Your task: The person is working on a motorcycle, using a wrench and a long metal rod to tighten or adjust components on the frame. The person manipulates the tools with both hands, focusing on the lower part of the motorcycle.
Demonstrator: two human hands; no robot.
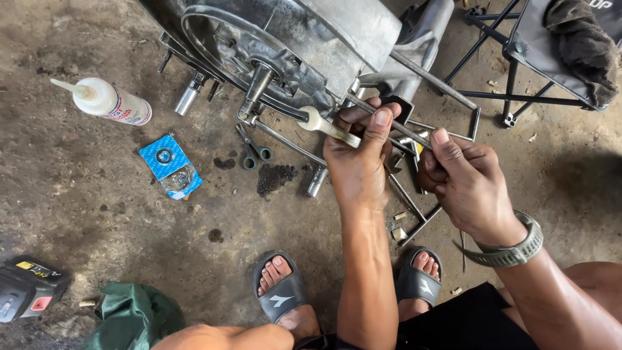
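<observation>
The left hand (356,165) is clenched around a flat silver wrench (327,126), whose ring end sits against the lower side of a large grey metal engine casing (304,39). The left thumb presses on a long threaded rod (395,123) that runs slantwise from the casing toward the right hand (463,188). The right hand's fingers (447,152) are closed around a small part at the lower end of that rod; what exactly they grip is hidden by the hand itself. A grey-green watch (515,249) is on the right wrist.

Everything lies on a bare concrete floor (97,201), stained and dusty, with a dark oily patch (275,178) just left of the left hand. A second threaded rod (431,78) runs parallel above the first, and thin metal bars (414,214) lie crossed under the hands.

Just beside the oily patch lies one pair of green-handled pliers (253,152). Further left is one blue blister pack (170,165) with a ring-shaped part in it, and beyond that one white squeeze bottle (107,100) on its side, nozzle pointing to the left. At the lower left edge of the view sits one black and red power tool (26,285), with a crumpled green cloth (133,317) near it.

Two feet in black sandals (282,291) rest on the floor below the hands. In the upper right corner stands one folding chair (538,58) with a dark rag (583,39) lying on its seat.
</observation>
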